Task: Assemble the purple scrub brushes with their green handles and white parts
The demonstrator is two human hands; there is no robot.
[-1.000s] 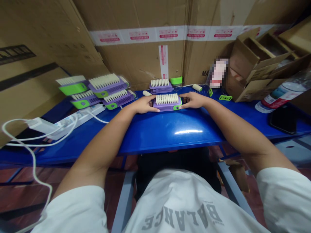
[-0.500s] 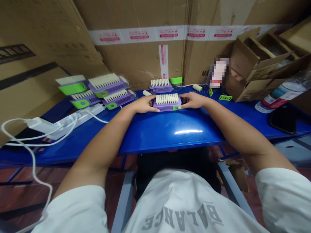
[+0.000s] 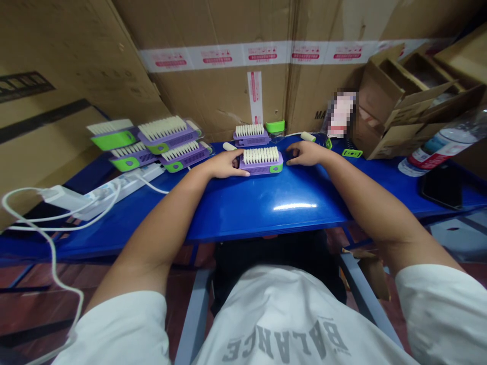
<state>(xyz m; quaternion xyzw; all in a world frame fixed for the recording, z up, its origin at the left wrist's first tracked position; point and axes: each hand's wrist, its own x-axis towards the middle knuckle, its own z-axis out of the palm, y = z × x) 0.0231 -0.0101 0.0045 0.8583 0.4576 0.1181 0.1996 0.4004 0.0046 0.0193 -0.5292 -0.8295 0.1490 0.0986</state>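
Where the purple brush (image 3: 261, 169) sits bristles up on the blue desk (image 3: 236, 208), the left hand (image 3: 225, 164) has its grip around the brush's left end, thumb at the front. Just beside the opposite, green-marked end is the right hand (image 3: 308, 153) (apart from the brush), its grip moderately wide with fingers bent. Behind stand another brush (image 3: 251, 140) and a green piece (image 3: 275, 126); leftward, four more brushes (image 3: 167, 144) cluster near a white power strip (image 3: 150, 176). At far right, a bottle (image 3: 431, 153) leans.

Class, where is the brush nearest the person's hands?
In the head view, the brush sits mid-picture on the blue table, its left end in the left hand, the right hand clear.
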